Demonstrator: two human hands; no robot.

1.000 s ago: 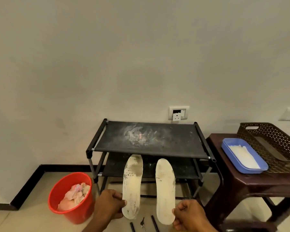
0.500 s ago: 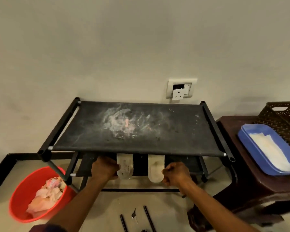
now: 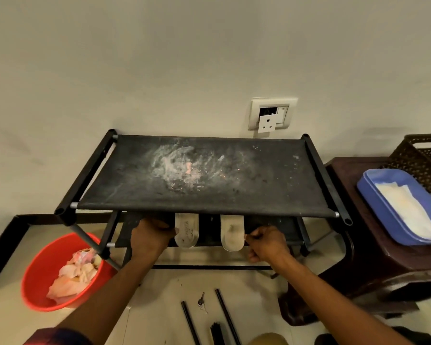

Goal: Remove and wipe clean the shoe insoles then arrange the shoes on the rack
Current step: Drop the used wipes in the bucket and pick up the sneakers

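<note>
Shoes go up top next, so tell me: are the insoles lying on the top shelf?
No: the left insole and right insole lie on the lower shelf, beneath the top shelf.

black shoe rack [image 3: 319, 170], dusty top shelf [image 3: 271, 190], lower shelf [image 3: 209, 230] bearing two pale insoles [image 3: 186, 231] side by side

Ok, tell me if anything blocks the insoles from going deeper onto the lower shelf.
Nothing visible does. The left insole and right insole lie on the lower shelf, bare between them; the top shelf hides its back part.
</note>
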